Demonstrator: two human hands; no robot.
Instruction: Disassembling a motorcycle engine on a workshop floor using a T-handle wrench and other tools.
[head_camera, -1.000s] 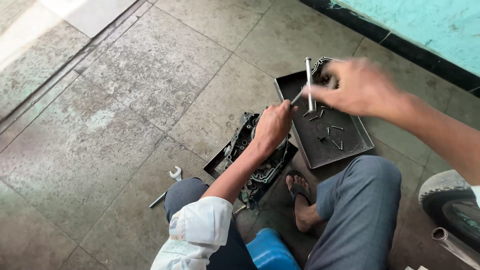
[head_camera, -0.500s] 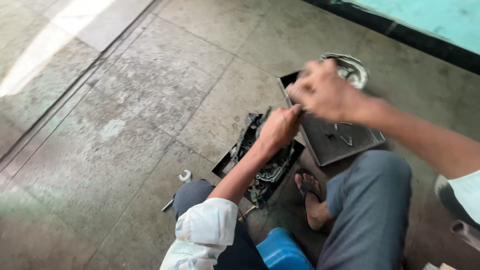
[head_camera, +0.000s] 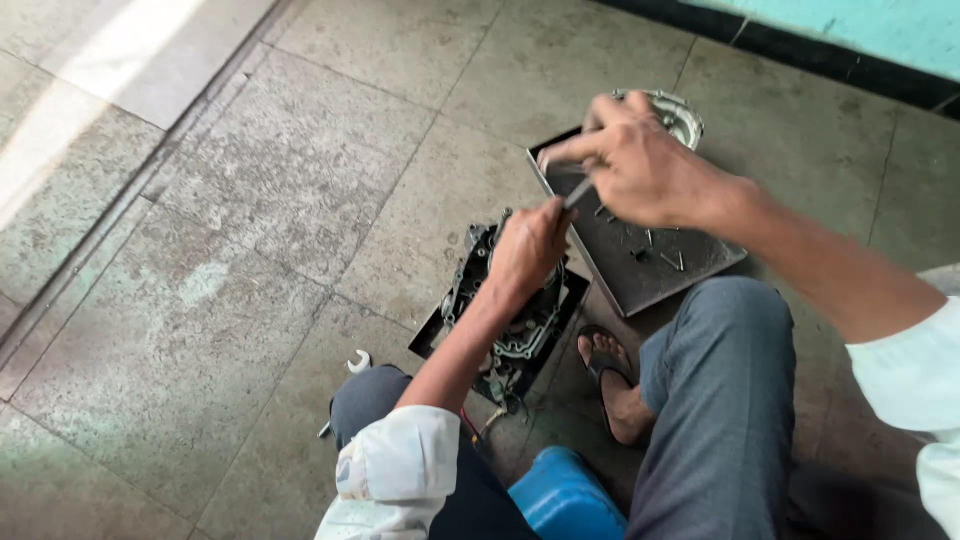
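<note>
My left hand (head_camera: 530, 250) lies with curled fingers on a greasy engine casing (head_camera: 512, 335), which rests in a black tray on the floor between my knees. My right hand (head_camera: 640, 160) grips a thin metal rod tool (head_camera: 578, 192). It holds the tool slanted down, and its lower tip touches my left fingers. Under the right hand lies a flat dark metal tray (head_camera: 690, 265) with several loose bolts (head_camera: 668, 258) on it.
A round metal cover (head_camera: 682, 115) sits at the far end of the metal tray. A small wrench (head_camera: 358, 360) lies on the tiled floor by my left knee. I sit on a blue stool (head_camera: 565, 495), my sandalled foot (head_camera: 608, 372) beside the casing.
My right hand has come down and left from above the metal tray, and the tool now meets my left hand. The left hand has stayed on the casing.
</note>
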